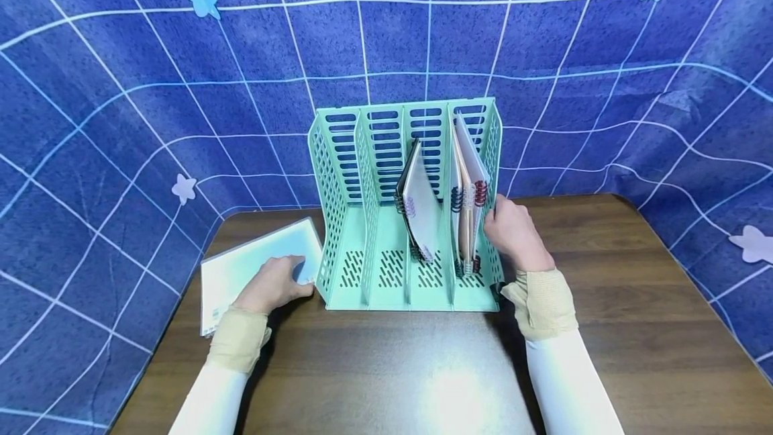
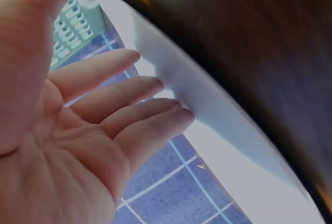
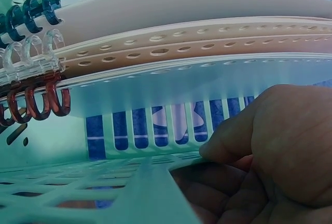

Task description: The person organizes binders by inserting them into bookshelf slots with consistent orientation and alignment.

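A mint-green plastic file rack (image 1: 386, 274) with upright dividers stands on the table. My right hand (image 1: 514, 230) grips its right side wall, with the thumb inside and the fingers outside, as the right wrist view shows. Left of the rack lies a pale notebook (image 1: 229, 270); my left hand (image 1: 272, 285) is over it, fingertips touching its cover in the left wrist view. Ring-bound notebooks with blue, clear and red rings (image 3: 59, 99) stand in the rightmost compartment. A dark-covered notebook and a pale one (image 1: 423, 203) lean together in the third compartment from the left.
The brown wooden table (image 1: 374, 368) carries a bright glare spot near the front. Behind and beside it hangs a blue curtain (image 1: 423, 39) with white grid lines and stars.
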### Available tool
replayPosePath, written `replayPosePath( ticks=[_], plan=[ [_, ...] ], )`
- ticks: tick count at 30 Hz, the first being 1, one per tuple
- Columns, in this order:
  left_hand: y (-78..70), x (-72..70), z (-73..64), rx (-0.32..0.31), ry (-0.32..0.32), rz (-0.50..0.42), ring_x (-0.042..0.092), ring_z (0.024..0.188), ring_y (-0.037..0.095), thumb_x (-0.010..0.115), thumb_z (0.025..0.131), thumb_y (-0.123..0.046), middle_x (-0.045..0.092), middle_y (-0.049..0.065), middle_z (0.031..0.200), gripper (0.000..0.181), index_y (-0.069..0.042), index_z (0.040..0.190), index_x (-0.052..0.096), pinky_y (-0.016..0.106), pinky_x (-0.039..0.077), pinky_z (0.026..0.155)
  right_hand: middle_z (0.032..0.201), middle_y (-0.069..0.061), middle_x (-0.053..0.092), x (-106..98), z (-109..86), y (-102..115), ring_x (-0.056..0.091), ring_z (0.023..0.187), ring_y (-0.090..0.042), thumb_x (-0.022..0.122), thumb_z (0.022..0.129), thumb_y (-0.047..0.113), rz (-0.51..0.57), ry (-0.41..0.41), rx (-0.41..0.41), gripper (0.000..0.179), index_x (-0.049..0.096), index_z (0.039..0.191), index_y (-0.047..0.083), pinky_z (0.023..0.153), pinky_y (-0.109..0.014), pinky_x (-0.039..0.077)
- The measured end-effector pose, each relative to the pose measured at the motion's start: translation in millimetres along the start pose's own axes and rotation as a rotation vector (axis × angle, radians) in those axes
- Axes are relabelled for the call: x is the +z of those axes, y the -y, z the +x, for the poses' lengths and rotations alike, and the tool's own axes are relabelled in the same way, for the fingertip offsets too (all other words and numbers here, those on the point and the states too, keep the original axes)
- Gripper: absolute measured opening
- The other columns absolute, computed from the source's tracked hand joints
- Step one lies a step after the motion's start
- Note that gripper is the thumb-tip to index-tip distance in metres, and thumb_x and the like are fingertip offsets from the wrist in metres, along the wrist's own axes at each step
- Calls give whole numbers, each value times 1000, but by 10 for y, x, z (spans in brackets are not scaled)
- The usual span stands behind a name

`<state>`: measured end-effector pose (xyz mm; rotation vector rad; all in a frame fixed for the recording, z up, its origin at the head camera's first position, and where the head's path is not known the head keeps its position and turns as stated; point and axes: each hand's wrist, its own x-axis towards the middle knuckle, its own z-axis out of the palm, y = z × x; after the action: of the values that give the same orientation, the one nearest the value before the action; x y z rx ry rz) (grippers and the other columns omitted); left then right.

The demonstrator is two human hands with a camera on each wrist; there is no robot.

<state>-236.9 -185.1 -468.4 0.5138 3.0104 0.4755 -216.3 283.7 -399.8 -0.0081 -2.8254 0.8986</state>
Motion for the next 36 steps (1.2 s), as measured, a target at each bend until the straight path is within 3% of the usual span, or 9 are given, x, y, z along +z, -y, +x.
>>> replayPosePath(
  ticks=[3, 6, 14, 22, 30, 36],
  plan=[
    [-66, 1, 6, 18, -10, 35, 49, 63, 22, 76, 71, -23, 52, 4, 68, 27, -6, 90, 66, 37, 46, 62, 90, -29, 61, 0, -7, -5, 62, 82, -42, 40, 100, 11, -3, 4, 3, 16, 51, 94, 0, 72, -57, 50],
    [-107, -7, -5, 15, -14, 54, 46, 60, 20, 75, 70, -21, 45, 0, 64, 21, -11, 75, 58, 36, 44, 59, 90, -28, 60, 1, -12, -7, 61, 82, -41, 39, 100, 11, -3, 13, 7, 17, 52, 96, 0, 71, -55, 50],
    [-183, -43, -10, -1, -8, 42, 44, 56, 18, 74, 70, -14, 43, -2, 60, 26, -14, 62, 50, 34, 41, 55, 83, -24, 58, 7, 1, -13, 60, 78, -40, 39, 100, 11, -4, 3, -3, 17, 51, 93, 2, 68, -52, 50],
    [-184, -35, -2, -6, -8, 57, 42, 54, 17, 68, 79, -3, 43, -3, 58, 27, -14, 61, 51, 33, 39, 50, 96, -34, 62, 1, 13, -29, 64, 88, -48, 39, 100, 11, -22, 3, -3, 20, 53, 100, -3, 73, -59, 50],
    [-169, -27, -57, 8, -77, 83, 47, 58, 20, 62, 79, 9, 53, 2, 62, 26, -13, 67, 55, 39, 45, 56, 93, -31, 61, -12, 16, -23, 62, 85, -44, 40, 101, 11, -18, 10, -2, 20, 53, 102, -3, 72, -56, 50],
    [-167, -64, -134, 12, -186, 64, 49, 59, 20, 59, 78, 12, 57, 4, 64, 20, -7, 78, 66, 42, 47, 57, 94, -32, 62, -7, 4, -21, 63, 85, -45, 40, 100, 11, -16, 5, -6, 19, 53, 100, -3, 73, -57, 50]
  ],
)
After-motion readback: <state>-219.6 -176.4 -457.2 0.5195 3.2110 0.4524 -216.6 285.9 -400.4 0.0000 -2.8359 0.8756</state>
